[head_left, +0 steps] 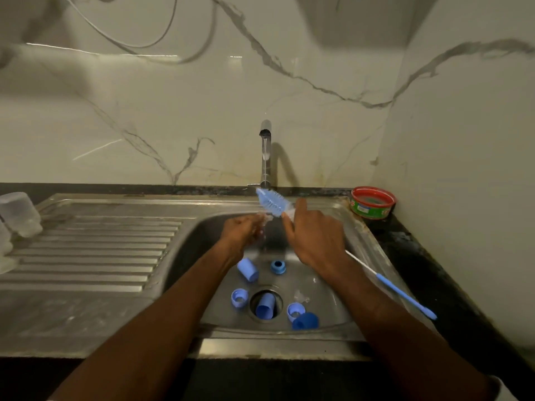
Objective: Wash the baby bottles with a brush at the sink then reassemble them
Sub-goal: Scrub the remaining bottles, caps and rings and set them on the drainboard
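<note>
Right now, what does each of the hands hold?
Left hand: grips a small clear part, too blurred to name.
Right hand: grips the bottle brush.

Caps and rings [247, 270] are being left scattered in the sink [327, 287] around the drain [265, 303]. Bottles [20, 214] are being kept on the drainboard [95, 250] at left; a tub [373, 202] is being kept at right, beside the tap [265, 153].
</note>
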`<state>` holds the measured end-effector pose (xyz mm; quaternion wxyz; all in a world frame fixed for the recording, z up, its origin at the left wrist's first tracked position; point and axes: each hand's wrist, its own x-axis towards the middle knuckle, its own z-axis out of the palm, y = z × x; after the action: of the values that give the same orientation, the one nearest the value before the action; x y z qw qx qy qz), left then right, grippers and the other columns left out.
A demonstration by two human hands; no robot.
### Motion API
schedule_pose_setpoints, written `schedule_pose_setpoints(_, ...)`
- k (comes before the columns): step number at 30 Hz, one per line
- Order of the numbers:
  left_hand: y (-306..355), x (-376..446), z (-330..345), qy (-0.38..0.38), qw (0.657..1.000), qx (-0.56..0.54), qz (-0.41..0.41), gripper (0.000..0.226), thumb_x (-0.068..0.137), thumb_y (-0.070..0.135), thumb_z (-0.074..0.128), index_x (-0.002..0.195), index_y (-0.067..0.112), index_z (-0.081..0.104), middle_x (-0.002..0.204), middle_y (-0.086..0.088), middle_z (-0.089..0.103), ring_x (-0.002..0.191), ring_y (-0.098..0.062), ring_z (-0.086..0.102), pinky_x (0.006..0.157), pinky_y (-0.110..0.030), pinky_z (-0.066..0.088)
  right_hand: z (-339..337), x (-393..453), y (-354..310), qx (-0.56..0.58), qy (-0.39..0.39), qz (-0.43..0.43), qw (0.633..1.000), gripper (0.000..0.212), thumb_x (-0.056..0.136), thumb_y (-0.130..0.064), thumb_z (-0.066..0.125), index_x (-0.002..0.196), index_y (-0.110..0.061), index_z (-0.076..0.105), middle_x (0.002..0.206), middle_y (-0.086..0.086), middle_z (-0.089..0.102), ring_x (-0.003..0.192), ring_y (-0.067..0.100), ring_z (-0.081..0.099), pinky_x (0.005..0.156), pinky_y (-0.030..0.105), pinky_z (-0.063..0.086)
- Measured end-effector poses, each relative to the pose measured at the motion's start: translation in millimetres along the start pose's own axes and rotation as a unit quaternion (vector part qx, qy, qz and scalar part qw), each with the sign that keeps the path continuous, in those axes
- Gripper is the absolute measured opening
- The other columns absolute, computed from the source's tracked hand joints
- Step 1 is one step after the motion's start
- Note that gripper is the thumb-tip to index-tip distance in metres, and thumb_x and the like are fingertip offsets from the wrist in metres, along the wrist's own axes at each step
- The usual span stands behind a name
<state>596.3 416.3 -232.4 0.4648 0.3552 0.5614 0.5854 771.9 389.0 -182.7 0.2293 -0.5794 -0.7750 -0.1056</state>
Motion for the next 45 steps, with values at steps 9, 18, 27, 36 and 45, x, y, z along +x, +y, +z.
schedule_pose_setpoints(9,10.0,-2.8,19.5,-0.079,0.981,-0.163,-0.077,0.011,0.096,0.008,0.065,0.092,0.003,0.073,0.087,-0.007,0.077,0.079,-0.01,0.072,0.066,-0.016,0.058,19.3,21.8,7.8,-0.073,-0.012,0.035,0.997,0.028,0.1,-0.035,0.051,0.119,-0.014,0.053,0.103,0.008,0.069,0.088,0.027,0.069,0.064,0.035,0.041)
schedule_pose_setpoints(18,8.1,4.8,18.0,-0.128,0.941,-0.269,-0.163,0.019,0.099,0.017,0.062,0.102,0.0,0.07,0.087,-0.01,0.071,0.075,-0.011,0.066,0.06,-0.016,0.058,30.1,13.3,-3.8,-0.064,-0.041,0.008,0.997,0.031,0.101,-0.035,0.05,0.124,-0.015,0.052,0.11,0.009,0.068,0.095,0.028,0.068,0.072,0.038,0.048)
schedule_pose_setpoints(27,0.8,26.6,15.0,0.037,0.972,-0.214,-0.095,0.015,0.092,0.018,0.072,0.097,0.003,0.071,0.08,-0.007,0.075,0.075,-0.012,0.071,0.075,-0.022,0.06,22.8,18.1,31.3,-0.08,-0.019,0.079,0.993,0.028,0.102,-0.039,0.048,0.113,-0.015,0.059,0.104,0.006,0.069,0.091,0.024,0.068,0.066,0.033,0.042)
schedule_pose_setpoints(36,-7.8,46.4,19.3,-0.021,0.985,-0.158,-0.064,0.018,0.095,0.023,0.067,0.087,0.008,0.07,0.071,-0.006,0.07,0.065,-0.014,0.064,0.067,-0.026,0.055,28.6,20.1,39.7,-0.07,-0.067,0.078,0.992,0.034,0.103,-0.044,0.045,0.117,-0.016,0.058,0.112,0.007,0.068,0.097,0.025,0.066,0.07,0.032,0.038)
schedule_pose_setpoints(45,-11.8,48.2,7.0,0.06,0.898,0.337,0.278,0.013,0.093,0.024,0.072,0.086,0.013,0.069,0.08,0.002,0.069,0.074,-0.004,0.063,0.074,-0.021,0.052,31.7,23.2,34.9,-0.065,-0.043,0.064,0.995,0.041,0.105,-0.052,0.039,0.121,-0.018,0.056,0.107,0.006,0.068,0.092,0.022,0.065,0.07,0.033,0.039)
